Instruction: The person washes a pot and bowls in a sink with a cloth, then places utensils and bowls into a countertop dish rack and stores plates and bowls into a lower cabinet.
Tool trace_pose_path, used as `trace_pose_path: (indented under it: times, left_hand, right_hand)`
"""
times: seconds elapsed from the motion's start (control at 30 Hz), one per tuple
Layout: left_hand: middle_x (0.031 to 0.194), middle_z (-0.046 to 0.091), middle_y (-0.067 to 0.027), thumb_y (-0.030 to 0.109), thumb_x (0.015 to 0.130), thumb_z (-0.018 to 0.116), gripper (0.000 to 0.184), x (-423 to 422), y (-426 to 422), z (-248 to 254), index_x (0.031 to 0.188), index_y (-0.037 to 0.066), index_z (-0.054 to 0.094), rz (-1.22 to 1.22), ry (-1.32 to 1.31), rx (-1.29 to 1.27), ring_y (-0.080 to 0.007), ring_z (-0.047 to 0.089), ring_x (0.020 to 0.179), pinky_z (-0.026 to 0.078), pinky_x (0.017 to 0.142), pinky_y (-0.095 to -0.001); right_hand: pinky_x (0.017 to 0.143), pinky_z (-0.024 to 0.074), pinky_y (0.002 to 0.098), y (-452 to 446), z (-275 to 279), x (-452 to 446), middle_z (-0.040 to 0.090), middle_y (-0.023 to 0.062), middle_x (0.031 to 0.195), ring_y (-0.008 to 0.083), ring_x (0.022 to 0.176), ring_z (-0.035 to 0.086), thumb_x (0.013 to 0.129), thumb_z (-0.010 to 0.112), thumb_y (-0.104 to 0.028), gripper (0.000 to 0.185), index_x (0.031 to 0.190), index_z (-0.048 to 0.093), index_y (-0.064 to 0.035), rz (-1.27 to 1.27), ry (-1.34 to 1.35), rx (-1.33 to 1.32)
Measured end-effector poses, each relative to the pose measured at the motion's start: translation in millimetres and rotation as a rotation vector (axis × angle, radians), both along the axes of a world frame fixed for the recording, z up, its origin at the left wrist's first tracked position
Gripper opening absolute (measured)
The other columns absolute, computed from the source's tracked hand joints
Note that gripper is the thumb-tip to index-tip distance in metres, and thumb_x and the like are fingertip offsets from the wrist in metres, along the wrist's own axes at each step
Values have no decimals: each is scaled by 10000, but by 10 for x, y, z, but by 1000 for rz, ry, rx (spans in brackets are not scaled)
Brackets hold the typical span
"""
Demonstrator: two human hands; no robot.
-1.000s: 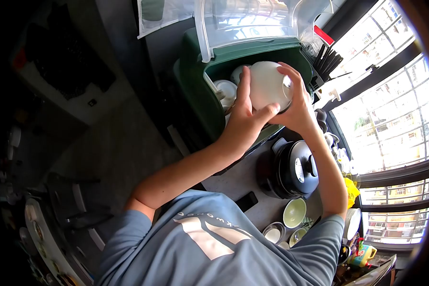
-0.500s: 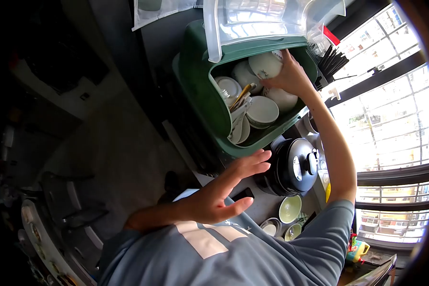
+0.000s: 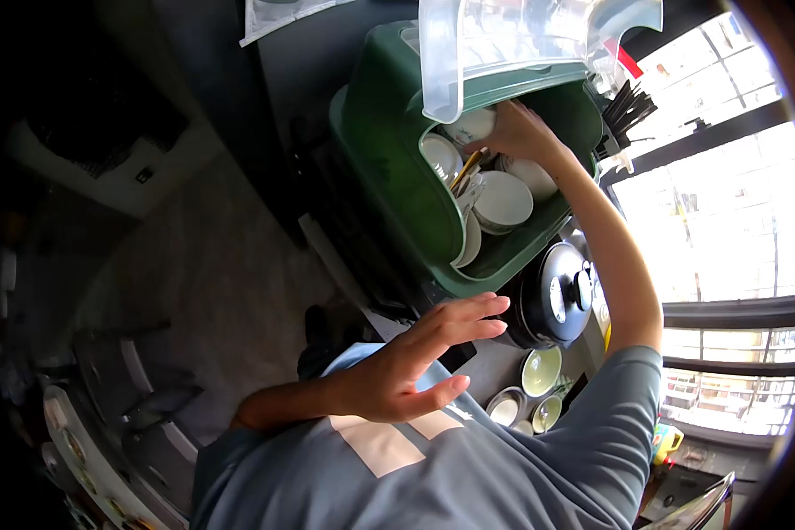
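Inside the green bin [image 3: 375, 132], my right hand [image 3: 521, 134] has its fingers around a white bowl [image 3: 470, 126] near the back wall. More white bowls [image 3: 503, 200] lie below that hand, beside a white lidded dish [image 3: 440, 156], a bundle of cutlery [image 3: 468, 170] and white spoons [image 3: 471, 238]. My left hand [image 3: 415, 358] hangs in front of my shirt with its fingers apart, holding nothing. The bin's clear lid [image 3: 512, 40] stands raised at the back.
A black pot [image 3: 556, 296] stands on the counter right of the bin's front. Green bowls [image 3: 541, 371] and a clear bowl [image 3: 506, 408] sit nearer me. Dark chopsticks [image 3: 627, 110] stand by the barred window [image 3: 707, 212]. A yellow bottle [image 3: 668, 442] is lower right.
The white bowl, earlier between both hands, has gone down into the bin with my right hand. My left hand has let go and drawn back toward my chest. The bin appears shifted right.
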State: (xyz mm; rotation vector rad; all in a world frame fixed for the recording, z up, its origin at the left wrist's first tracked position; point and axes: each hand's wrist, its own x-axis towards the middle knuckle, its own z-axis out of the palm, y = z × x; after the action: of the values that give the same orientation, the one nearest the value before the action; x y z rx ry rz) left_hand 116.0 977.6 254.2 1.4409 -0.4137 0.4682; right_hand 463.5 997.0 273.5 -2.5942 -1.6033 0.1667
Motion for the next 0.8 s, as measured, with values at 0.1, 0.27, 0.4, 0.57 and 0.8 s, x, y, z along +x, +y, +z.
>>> trace_pose_path:
  times: [0.1,0.27,0.4,0.57,0.8]
  left_hand:
    - [1475,323,-194,88,869,539,546,-52,121,-32,1388,36,376,-43,-25,-30,-343,273,1397,230,1124,-444]
    - [1428,384,-226,122,884,547,481,18,277,-129,1333,0,429,-138,-69,-90,-357,343,1354,262,1107,-445]
    - [1381,443,-231,78,864,533,450,74,355,-127,1297,-12,457,-306,-20,-60,-364,402,1312,303,1081,-454]
    - [1308,510,-231,49,833,529,421,219,267,-180,1247,-21,500,-540,17,-34,-377,464,1252,350,1052,-456]
    - [1271,541,-201,32,848,511,371,284,-279,-292,1215,-23,524,-715,221,83,-314,508,1212,376,1036,-404]
  right_hand:
    - [899,477,431,42,-65,42,596,256,1133,395,1064,586,600,849,-437,798,1172,533,21,38,-6,-46]
    - [862,490,398,35,-113,164,645,237,1057,334,1021,625,780,744,-267,471,1048,570,78,80,-113,-176]
    - [935,456,424,-234,341,14,585,292,1164,407,1091,572,714,792,-333,909,1390,320,51,174,-37,122]
    - [903,470,424,-1373,767,-708,624,187,1146,347,1096,584,856,663,-238,423,1202,584,-7,93,9,351]
    - [721,483,245,-3705,-167,-1938,676,77,1060,139,884,631,879,652,-161,262,1118,646,-53,-689,20,872]
